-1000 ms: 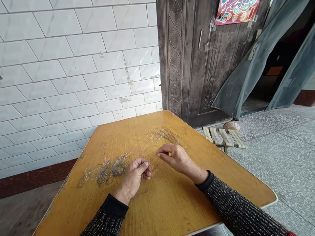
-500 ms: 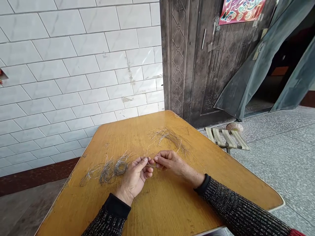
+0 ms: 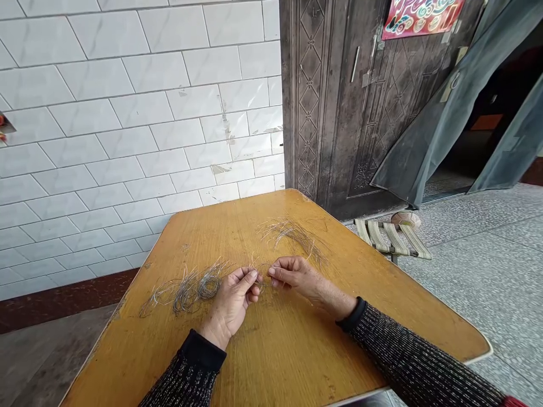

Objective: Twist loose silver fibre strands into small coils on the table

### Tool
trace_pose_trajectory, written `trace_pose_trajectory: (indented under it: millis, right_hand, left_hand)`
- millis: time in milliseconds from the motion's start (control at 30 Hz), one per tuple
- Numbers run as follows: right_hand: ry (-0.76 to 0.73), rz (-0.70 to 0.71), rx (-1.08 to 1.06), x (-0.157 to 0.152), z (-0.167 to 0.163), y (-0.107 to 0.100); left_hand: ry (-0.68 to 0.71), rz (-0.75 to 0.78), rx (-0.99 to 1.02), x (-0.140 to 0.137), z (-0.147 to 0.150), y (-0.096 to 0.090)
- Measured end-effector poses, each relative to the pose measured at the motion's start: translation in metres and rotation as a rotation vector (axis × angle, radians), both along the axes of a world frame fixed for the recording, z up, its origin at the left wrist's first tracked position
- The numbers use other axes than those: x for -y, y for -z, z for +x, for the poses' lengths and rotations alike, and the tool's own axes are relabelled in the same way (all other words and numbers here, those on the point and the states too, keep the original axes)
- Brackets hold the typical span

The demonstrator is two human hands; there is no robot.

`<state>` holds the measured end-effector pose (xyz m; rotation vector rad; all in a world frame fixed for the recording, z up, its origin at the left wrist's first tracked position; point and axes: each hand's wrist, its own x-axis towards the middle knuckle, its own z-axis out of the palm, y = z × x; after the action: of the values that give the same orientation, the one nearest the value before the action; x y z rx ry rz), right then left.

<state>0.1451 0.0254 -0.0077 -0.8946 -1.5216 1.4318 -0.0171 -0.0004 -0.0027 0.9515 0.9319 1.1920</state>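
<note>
Between my two hands is a thin loop of wire (image 3: 263, 276), held above the table. My left hand (image 3: 237, 294) pinches one side of it between thumb and forefinger, the other fingers curled. Opposite, my right hand (image 3: 293, 273) grips the wire with thumb and fingertips. Just left of my left hand lies a grey wire coil (image 3: 208, 286), beside a tangled bundle of wire (image 3: 184, 295) and looser wire loops (image 3: 159, 295). Beyond my right hand is a spread of loose wire strands (image 3: 292, 233). The fine wire ends at my fingertips are hard to make out.
The wooden table (image 3: 271, 350) has a pale edge strip and reaches to the tiled wall (image 3: 169, 118). A dark carved door (image 3: 326, 113) stands behind it. To the right are a folding stool (image 3: 392, 237) with striped straps and a grey-green curtain (image 3: 441, 118).
My hands have drawn slightly apart, so more of the wire loop shows between them. The view has shifted a little; the wire piles lie as before.
</note>
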Motion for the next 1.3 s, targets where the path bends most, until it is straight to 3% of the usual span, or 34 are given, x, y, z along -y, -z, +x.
trace_pose_trajectory:
  millis: [600, 667, 733, 833, 900, 1300]
  right_hand:
    - [-0.047, -0.142, -0.089, 0.0048, -0.0006, -0.0055]
    - [-0.038, -0.151, -0.096, 0.0046, -0.0005, -0.0047]
    - [-0.027, -0.155, -0.109, 0.0038, 0.0, -0.0035]
    - [-0.017, -0.159, -0.132, 0.0025, 0.0011, -0.0019]
    - [-0.018, -0.167, -0.147, 0.0021, 0.0015, -0.0012]
    - [-0.007, -0.213, -0.163, 0.0087, -0.0048, -0.0035]
  left_hand:
    - [-0.084, 0.047, -0.055, -0.0007, 0.0006, 0.0038]
    - [-0.202, 0.153, -0.183, -0.0005, -0.0008, 0.0041]
    - [-0.284, 0.353, -0.388, 0.0001, -0.0027, 0.0024]
    - [-0.251, 0.66, -0.684, 0.0015, -0.0048, -0.0012]
    - [-0.204, 0.775, -0.799, 0.0025, -0.0053, -0.0016]
    - [-0.111, 0.956, -1.029, 0.0076, -0.0016, -0.0002]
